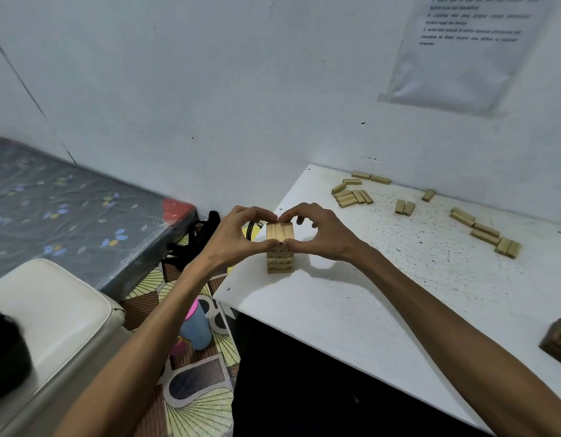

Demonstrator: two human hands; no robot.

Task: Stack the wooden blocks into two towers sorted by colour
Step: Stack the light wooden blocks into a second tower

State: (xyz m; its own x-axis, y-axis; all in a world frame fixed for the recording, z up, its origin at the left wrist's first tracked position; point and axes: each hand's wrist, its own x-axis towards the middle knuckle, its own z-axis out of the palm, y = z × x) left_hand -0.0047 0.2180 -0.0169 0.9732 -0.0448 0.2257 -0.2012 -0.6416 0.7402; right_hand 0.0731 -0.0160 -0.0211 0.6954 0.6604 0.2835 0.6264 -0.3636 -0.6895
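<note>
The tower (pixel 280 263) of light wooden blocks stands on the white table (pixel 351 316), near its left edge. The top layer (pixel 280 231) shows 3 blocks lying side by side. The lower layers carry small black printed marks on the near face.

Both hands are at the top of the tower. The left hand (pixel 238 236) grips it from the left and the right hand (pixel 318 236) from the right. On each hand the thumb presses on the near face and the fingers curl over the far edge. The hands hide the far side and both flanks of the upper layers.

The loose blocks lie well apart from the tower, in the far right part of the table: a cluster (pixel 351 196) near the wall, a pair (pixel 404 207), a single block (pixel 428 195) and a longer row (pixel 485 232) toward the right. A dark brown thing (pixel 560 342) is cut by the right border; I cannot tell what it is.

On the wall hangs a printed sheet (pixel 462 58). To the left of the table are a mattress (pixel 68 203) with a flower pattern, a cream cushion (pixel 52 323) and a black bag (pixel 198 238). A blue bottle (pixel 198 329) with a pink lid stands on the patterned floor (pixel 200 395), just beside the table and partly behind the left forearm.
</note>
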